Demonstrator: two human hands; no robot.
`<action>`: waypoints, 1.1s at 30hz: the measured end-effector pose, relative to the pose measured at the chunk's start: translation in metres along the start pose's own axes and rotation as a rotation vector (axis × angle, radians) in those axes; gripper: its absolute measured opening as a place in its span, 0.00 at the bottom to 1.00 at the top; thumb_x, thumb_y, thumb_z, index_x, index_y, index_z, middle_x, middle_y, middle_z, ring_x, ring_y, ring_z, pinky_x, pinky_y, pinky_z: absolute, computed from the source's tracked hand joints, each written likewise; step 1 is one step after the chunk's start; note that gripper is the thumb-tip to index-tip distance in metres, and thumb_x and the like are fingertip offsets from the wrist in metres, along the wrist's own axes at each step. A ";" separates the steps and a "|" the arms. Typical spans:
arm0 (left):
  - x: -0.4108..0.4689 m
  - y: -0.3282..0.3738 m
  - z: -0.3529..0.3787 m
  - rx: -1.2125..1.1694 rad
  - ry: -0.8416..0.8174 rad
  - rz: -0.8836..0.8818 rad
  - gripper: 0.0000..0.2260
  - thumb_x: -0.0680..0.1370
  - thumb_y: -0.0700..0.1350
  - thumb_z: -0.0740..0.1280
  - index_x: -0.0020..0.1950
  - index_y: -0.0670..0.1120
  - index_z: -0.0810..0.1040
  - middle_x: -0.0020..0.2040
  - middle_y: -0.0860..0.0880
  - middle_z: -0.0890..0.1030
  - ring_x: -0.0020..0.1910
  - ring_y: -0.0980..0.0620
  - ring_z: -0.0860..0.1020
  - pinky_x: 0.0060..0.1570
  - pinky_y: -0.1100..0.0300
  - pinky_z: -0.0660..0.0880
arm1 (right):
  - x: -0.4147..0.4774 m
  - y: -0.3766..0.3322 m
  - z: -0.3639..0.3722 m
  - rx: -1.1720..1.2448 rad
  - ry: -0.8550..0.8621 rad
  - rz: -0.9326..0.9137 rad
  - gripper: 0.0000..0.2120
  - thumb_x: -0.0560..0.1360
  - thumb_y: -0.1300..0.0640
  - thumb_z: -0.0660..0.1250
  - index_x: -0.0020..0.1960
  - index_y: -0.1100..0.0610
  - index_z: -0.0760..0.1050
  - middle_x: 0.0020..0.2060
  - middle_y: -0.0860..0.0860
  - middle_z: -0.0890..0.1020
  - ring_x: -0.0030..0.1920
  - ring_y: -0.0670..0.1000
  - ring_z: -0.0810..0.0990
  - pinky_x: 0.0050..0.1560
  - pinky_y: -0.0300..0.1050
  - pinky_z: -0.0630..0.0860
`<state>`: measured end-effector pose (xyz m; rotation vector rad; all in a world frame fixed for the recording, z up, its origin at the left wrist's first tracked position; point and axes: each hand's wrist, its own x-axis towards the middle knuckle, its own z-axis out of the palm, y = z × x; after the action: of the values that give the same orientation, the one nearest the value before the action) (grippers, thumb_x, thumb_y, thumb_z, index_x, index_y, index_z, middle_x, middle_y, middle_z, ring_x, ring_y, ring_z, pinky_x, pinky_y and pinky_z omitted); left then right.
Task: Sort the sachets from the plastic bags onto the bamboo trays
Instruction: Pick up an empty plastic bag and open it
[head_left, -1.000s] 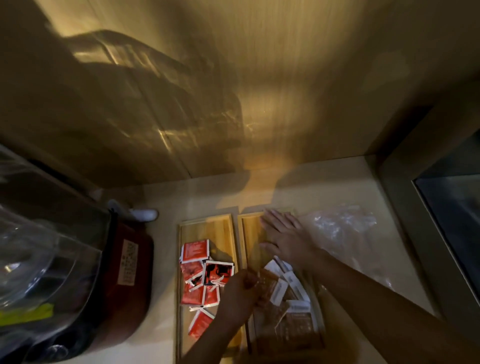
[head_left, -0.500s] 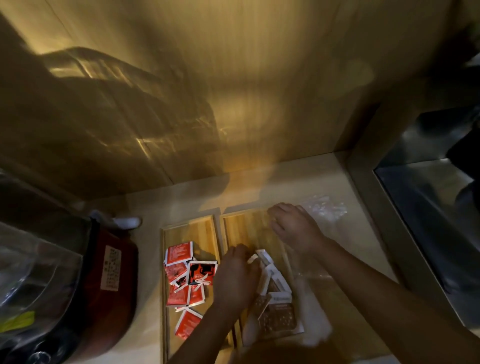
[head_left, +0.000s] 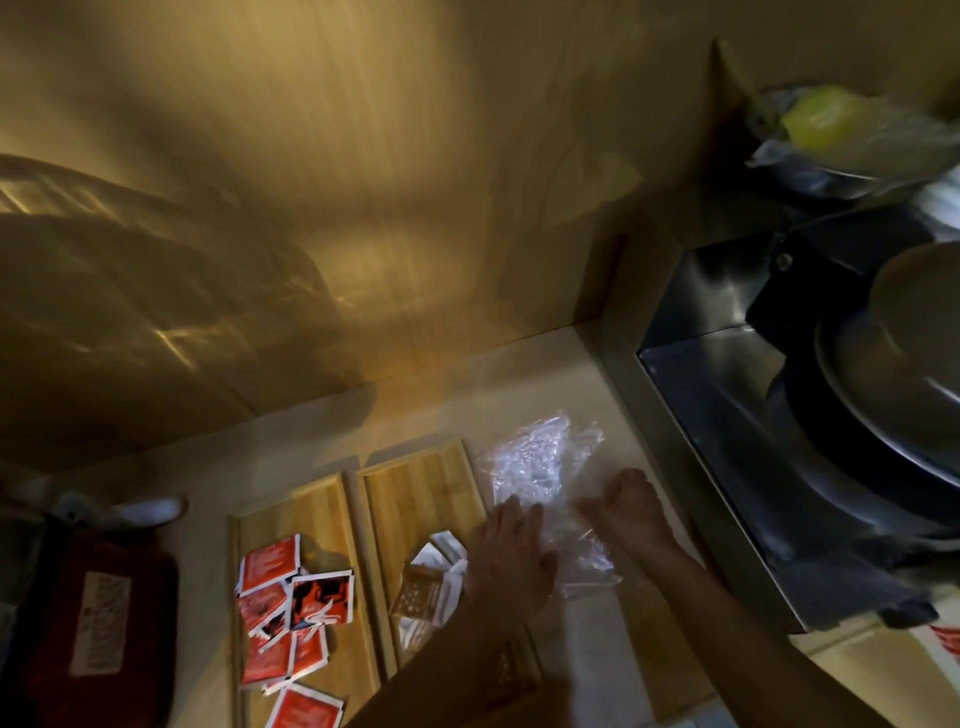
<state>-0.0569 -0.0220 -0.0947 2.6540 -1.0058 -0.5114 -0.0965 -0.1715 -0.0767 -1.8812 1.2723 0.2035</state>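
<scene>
dim warm light here, kinda blurry. on the left there's a dark red appliance (head_left: 98, 618) with a pale label, sitting just beside the left bamboo tray (head_left: 306, 514). on the right a steel sink (head_left: 727, 415) is sunk into the counter with a big metal pan (head_left: 898, 374) in it, and up on a ledge behind there's a foil-lined bowl with something yellow (head_left: 821, 122) inside. the left forearm crosses over the near end of the right bamboo tray (head_left: 421, 488) so that part is hidden.

the counter (head_left: 545, 395) is pale and smooth, backed by a wood-grain wall (head_left: 363, 182) with streaky reflections.

red sachets (head_left: 291, 608) lie in a loose overlapping pile on the left tray. brown and white sachets (head_left: 431, 582) sit on the right tray, right next to the left hand (head_left: 514, 561). a crumpled clear plastic bag (head_left: 540, 478) lies on the counter just right of that tray.

left hand is flat, fingers spread and loose, resting on the bag's near edge, not gripping anything. right hand (head_left: 628, 509) is curled with fingers bent down onto the bag; can't tell if it's actually pinching the plastic.
</scene>
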 end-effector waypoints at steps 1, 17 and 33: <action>0.001 0.001 0.004 0.020 -0.019 0.003 0.25 0.64 0.57 0.56 0.56 0.49 0.76 0.51 0.45 0.85 0.47 0.46 0.84 0.43 0.53 0.82 | 0.002 0.005 0.000 0.056 -0.005 0.011 0.36 0.53 0.42 0.72 0.55 0.56 0.67 0.50 0.55 0.79 0.49 0.58 0.80 0.49 0.57 0.79; 0.000 0.013 -0.050 -1.198 0.274 -0.550 0.18 0.73 0.44 0.70 0.59 0.47 0.66 0.52 0.48 0.77 0.48 0.51 0.79 0.41 0.66 0.76 | -0.013 -0.014 -0.046 0.638 -0.561 -0.263 0.07 0.67 0.70 0.67 0.34 0.62 0.71 0.28 0.58 0.76 0.24 0.49 0.74 0.26 0.36 0.71; -0.028 -0.009 -0.106 -1.378 0.207 -0.431 0.11 0.70 0.46 0.73 0.48 0.40 0.83 0.46 0.42 0.86 0.44 0.45 0.85 0.45 0.52 0.81 | -0.034 -0.052 -0.040 0.671 -0.601 -0.441 0.09 0.71 0.62 0.68 0.44 0.70 0.78 0.36 0.62 0.84 0.35 0.59 0.80 0.39 0.49 0.77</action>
<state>-0.0272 0.0153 0.0045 1.5438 0.1009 -0.6493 -0.0814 -0.1693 -0.0049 -1.3159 0.4159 0.0777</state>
